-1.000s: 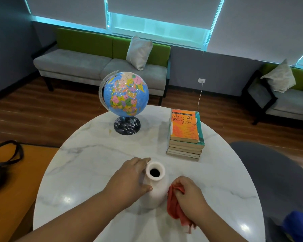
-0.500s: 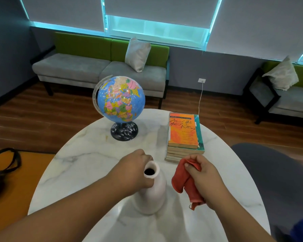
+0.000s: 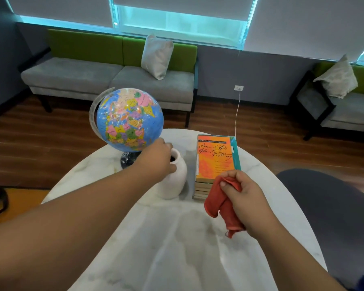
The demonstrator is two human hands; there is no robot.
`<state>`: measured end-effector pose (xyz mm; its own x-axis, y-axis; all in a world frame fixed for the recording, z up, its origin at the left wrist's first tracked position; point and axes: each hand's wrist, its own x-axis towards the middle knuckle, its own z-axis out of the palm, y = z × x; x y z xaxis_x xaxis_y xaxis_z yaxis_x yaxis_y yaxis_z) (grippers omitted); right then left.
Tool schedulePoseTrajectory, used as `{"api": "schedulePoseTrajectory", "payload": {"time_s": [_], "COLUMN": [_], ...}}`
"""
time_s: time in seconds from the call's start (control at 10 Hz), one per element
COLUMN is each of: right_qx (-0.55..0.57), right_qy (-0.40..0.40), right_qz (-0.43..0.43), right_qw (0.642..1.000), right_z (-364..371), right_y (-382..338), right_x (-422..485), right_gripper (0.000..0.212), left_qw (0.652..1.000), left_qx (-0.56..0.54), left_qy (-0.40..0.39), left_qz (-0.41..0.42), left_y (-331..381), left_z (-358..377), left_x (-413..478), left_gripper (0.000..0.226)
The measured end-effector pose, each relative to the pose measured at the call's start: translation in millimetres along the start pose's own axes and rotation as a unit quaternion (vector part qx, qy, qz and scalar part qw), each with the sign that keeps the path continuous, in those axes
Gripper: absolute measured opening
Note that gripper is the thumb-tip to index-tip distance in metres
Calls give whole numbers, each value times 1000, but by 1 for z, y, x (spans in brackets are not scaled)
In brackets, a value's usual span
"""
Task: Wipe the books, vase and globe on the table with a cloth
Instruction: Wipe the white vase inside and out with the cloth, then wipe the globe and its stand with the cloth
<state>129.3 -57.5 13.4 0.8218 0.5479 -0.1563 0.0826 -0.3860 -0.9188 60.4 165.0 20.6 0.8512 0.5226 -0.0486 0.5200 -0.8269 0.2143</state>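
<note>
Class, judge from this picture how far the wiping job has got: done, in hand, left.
Done: no item shows proof of wiping. In hand: the left hand holds the white vase by its neck; the right hand pinches the red cloth, clear of the vase. Left, probably: the globe and book stack.

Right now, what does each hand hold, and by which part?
The left hand grips the white vase by its neck; the right hand holds the red cloth bunched near its upper end.

orange book [image 3: 215, 158], "Much Ado About Nothing"
</note>
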Motion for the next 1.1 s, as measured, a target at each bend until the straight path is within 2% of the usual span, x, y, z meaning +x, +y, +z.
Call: {"api": "schedulePoseTrajectory", "payload": {"time_s": [0.1,0.4,0.5,0.6,0.7,0.8,0.9,1.0,1.1], "right_qx": [-2,-5,0,5,21,34,46,57,58], "right_qy": [-1,-3,-5,0,5,6,10,11,14], "right_qz": [-3,-34,-36,-39,-31,-23,-17,-8,-12], "right_qw": [1000,999,999,999,999,999,999,998,998], "right_z": [0,3,2,1,0,-1,-2,-1,1], "right_y": [-2,3,5,6,6,6,4,2,-2], "right_x": [9,16,16,16,17,16,16,14,11], "right_gripper": [13,20,20,20,19,18,17,16,16], "left_qw": [999,998,996,960,963,958,978,996,990], "left_qx": [32,61,85,246,251,268,204,76,-16], "left_qy": [1,2,-29,-136,-97,-100,-42,40,129], "left_qz": [-15,-11,-13,9,-2,4,-8,-4,60], "left_y": [11,25,32,44,51,53,48,44,33], "left_z": [2,3,0,-12,-14,-13,-3,-11,-32], "left_x": [22,70,82,84,86,86,83,68,48], "left_gripper": [45,19,20,26,41,56,64,67,52]}}
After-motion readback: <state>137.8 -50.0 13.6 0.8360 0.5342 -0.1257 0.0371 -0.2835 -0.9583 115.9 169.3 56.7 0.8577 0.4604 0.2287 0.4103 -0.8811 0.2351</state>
